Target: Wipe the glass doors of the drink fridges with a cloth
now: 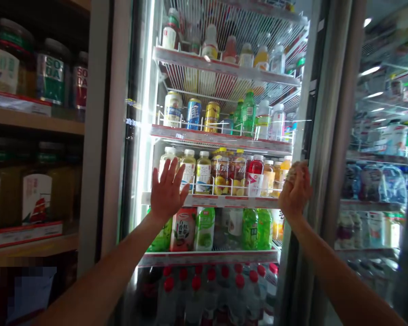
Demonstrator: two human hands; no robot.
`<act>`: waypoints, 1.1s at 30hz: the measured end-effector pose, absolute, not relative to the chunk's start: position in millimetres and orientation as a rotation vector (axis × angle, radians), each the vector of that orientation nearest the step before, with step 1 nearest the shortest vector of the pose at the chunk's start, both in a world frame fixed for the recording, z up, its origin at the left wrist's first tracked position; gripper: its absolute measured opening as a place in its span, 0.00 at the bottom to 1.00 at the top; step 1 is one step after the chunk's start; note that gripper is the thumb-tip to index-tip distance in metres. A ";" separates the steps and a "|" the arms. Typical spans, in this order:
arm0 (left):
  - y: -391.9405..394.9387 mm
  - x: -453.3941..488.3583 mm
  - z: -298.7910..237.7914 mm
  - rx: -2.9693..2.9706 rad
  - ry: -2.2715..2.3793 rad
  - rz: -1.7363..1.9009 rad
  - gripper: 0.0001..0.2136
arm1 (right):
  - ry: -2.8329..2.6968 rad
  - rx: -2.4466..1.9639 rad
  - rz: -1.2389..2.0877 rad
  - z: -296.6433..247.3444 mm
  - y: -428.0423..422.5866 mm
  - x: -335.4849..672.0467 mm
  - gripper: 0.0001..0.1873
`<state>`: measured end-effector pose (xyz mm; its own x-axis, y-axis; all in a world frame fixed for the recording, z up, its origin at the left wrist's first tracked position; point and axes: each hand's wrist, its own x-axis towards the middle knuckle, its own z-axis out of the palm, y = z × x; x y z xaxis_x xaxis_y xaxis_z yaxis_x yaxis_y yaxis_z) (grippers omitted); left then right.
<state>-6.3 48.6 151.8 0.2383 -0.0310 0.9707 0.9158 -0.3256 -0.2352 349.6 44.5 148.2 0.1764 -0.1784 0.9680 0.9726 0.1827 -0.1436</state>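
My left hand (167,190) is raised with its fingers spread, palm toward the glass-fronted drinks fridge, in front of the tea bottles (203,171). Whether the palm touches the glass cannot be made out. At the fridge's right side, my right hand (295,194) is closed on a pale, crumpled cloth (296,170), close to the metal door frame (321,181). Behind the hands, wire shelves carry bottles and cans, among them a red-capped bottle (255,175) and a green bottle (249,113).
On the left, a wooden shelf (34,118) holds large jars and soda cans (52,72). To the right stands another fridge section (374,181) behind reflecting glass. Red-capped bottles (196,290) fill the fridge's lowest level.
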 end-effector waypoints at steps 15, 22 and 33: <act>48.1 -6.0 151.9 -1.575 -0.875 -1.254 0.28 | -1.065 -1.000 -0.975 198.1 53.3 322.8 0.28; 46.4 -6.1 152.0 -1.554 -0.874 -1.238 0.27 | -1.418 -0.977 -1.140 190.3 45.8 310.9 0.27; 41.8 -10.4 157.2 -1.584 -0.910 -1.224 0.25 | -1.662 -0.931 -1.293 200.2 41.1 301.7 0.28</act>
